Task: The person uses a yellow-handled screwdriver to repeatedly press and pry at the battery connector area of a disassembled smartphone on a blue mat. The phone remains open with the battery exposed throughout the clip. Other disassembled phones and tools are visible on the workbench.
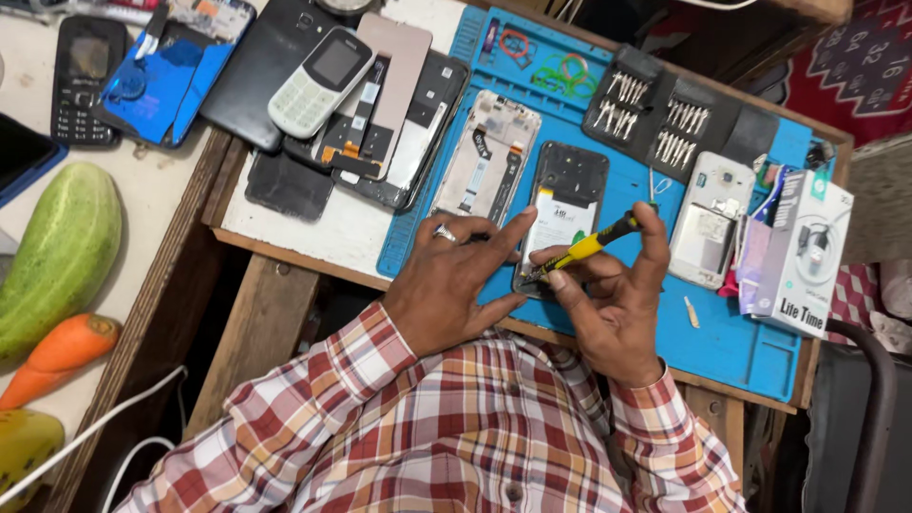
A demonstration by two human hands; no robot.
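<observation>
— Cluttered wooden desk (285,242), blue silicone repair mat (731,332) over its right part. What are the fingers doing?

— Right hand (617,304): fingers (654,237) pinched round a thin yellow-and-black precision screwdriver (594,245), held slanting so its tip comes down at the lower left edge of the opened black smartphone with its white battery showing (562,214). Left hand (456,280), silver ring on one finger: fingers spread, forefinger laid against the phone's left side, seemingly to stop it sliding under the tool.

— Where does that phone lie?

— Flat on the mat, centre of the frame, just above both hands. The mat's rubbery surface probably keeps parts from skidding.

— Around it?

— Just left, a bare pale phone frame with a ribbon cable (489,157), also on the mat. Right of it, a white phone body with its back off (708,228), then a white carton standing upright (803,252). In the upper middle, a black fold-out case of screwdriver bits (655,114), opened flat and within reach. Coloured rubber bands (565,71) sit in the mat's top trays.

— Further out?

— Upper left, a heap of phones and screens, a white keypad handset (318,81) on top. At the far left edge, a green cucumber (57,252) and an orange carrot (62,356), well apart from the work.
</observation>
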